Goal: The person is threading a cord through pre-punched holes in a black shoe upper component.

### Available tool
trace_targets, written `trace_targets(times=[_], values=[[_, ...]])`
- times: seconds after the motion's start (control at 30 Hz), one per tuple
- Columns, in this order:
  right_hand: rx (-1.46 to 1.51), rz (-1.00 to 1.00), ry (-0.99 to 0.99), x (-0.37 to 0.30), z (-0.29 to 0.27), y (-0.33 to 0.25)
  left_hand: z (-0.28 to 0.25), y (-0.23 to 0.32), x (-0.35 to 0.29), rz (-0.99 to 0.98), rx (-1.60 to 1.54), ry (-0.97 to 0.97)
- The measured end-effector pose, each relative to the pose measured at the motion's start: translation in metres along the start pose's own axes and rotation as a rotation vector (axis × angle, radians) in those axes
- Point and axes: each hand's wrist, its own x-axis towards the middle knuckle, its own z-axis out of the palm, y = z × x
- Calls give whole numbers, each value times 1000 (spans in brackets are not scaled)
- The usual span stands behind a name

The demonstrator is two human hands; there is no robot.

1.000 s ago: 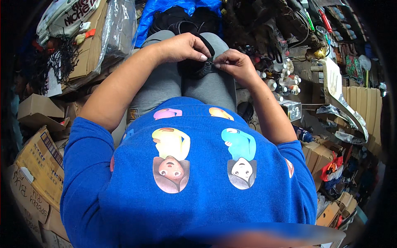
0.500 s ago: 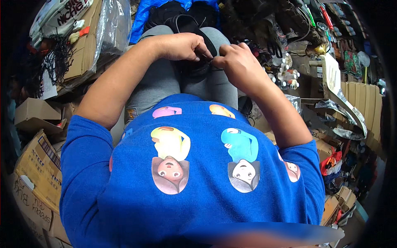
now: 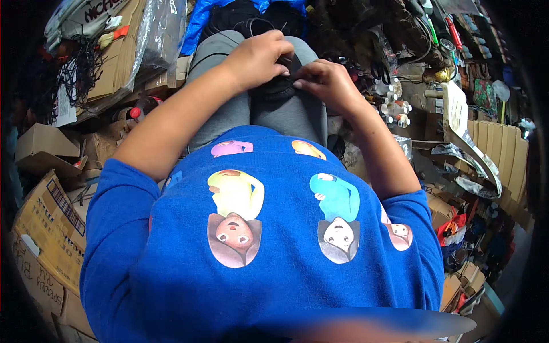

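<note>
On my lap, between the thighs of my grey trousers [image 3: 220, 114], lies a black shoe [image 3: 274, 90], its rounded end towards me and much of it behind my fingers. My left hand [image 3: 258, 60] is closed over its left side, fingers curled. Thin black laces [image 3: 251, 24] loop out beyond that hand and across my left thigh. At the shoe's right edge my right hand [image 3: 327, 84] has thumb and forefinger pinched together. Exactly what lies between those fingertips is too dark to make out.
Black items [image 3: 231, 16] sit past my knees on a blue plastic sheet [image 3: 197, 20]. To the left are plastic-wrapped cardboard [image 3: 123, 63], a bundle of black cords [image 3: 80, 68] and boxes [image 3: 48, 146]. Small bottles [image 3: 397, 108] and a white chair-like frame [image 3: 457, 108] stand right.
My left hand has lifted and turned, its fingers curling inward. The right hand has shifted slightly right and down. The wide black strap beyond has given way to thin loose laces.
</note>
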Motion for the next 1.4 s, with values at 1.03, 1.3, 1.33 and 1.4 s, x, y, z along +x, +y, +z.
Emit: trace_targets(times=[1.03, 1.3, 1.33, 1.4], values=[[1000, 744, 682, -129, -50, 95, -124, -117, -87, -550, -846, 247], [173, 253, -177, 20, -43, -19, -61, -87, 29, -582, 240, -183], [41, 202, -217, 32, -33, -14, -52, -80, 37, -574, 269, -178], [-111, 174, -292, 44, -22, -14, -42, -71, 41, -598, 299, -193]])
